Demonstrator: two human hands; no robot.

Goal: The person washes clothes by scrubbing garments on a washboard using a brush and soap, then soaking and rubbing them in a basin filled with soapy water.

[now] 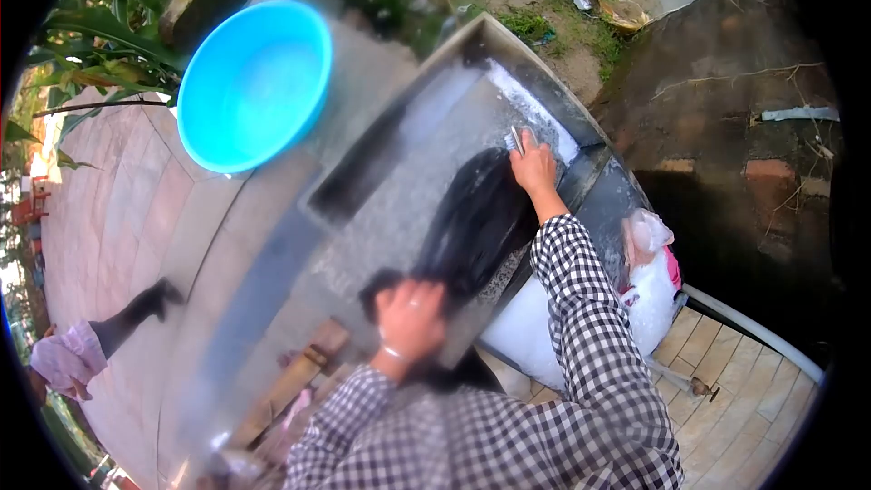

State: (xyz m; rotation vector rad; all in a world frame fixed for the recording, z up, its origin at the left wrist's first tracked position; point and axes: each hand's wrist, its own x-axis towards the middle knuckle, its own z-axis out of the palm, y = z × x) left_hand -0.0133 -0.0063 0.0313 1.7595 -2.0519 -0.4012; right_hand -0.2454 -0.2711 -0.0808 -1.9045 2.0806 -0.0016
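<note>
The dark cloth (476, 213) lies bunched in a long grey wash trough (399, 186), running from near the upper-right wall back to the side nearest you. Your right hand (535, 168) is closed round a small scrub brush (515, 140) at the cloth's far end, fingers curled over its back. Your left hand (413, 318) lies on the near end, palm down — it is blurred, and you cannot tell whether the fingers pinch the fabric or only press it.

On the right, the trough's wall stands close beside the brush, with white suds (531, 104) along its foot, so there is little room that way. To the left of the cloth, the wet floor of the trough lies bare up to the dark left wall — the widest open room for either hand. Your right checkered sleeve (581, 290) passes just beside a knotted white plastic bag (649, 313).

Beyond the left wall, a bright blue basin (254, 95) sits well apart from your hands, near leafy green plants (100, 27). Pinkish paving (145, 200) spreads along the left, where another person's pink garment (68, 358) and dark-clad leg show. At lower right, a pale hose (758, 331) crosses beside beige tiles (739, 386).
</note>
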